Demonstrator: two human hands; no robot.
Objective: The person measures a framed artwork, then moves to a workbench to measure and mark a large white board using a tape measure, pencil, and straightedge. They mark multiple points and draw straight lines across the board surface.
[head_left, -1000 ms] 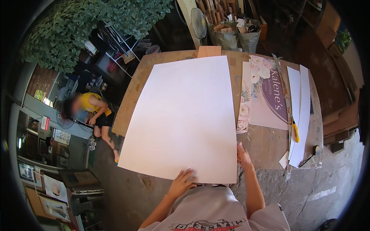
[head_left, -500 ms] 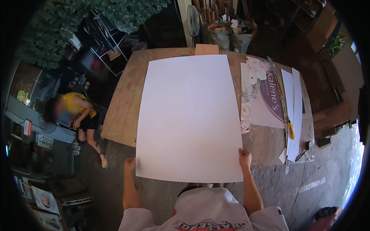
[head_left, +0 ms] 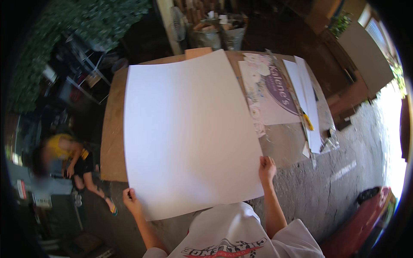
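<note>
A large white sheet spans the middle of the view, slightly curved, its far part over the wooden table and its near edge close to my shirt. My left hand is closed on the sheet's left edge near the lower corner. On the opposite edge, my right hand pinches the sheet, a little higher up. Right of the sheet lies a printed floral panel with a purple shape. A yellow cutter knife rests by two long white strips.
A wood block pokes out past the sheet's far edge. Behind the table stand a fan and sacks of scraps. A person in a yellow top sits at the left. A dark red object is at the lower right.
The view has turned, shifting the table leftward. The sheet has tilted and its far edge now bends, with its far right corner higher. Both hands keep their hold on it.
</note>
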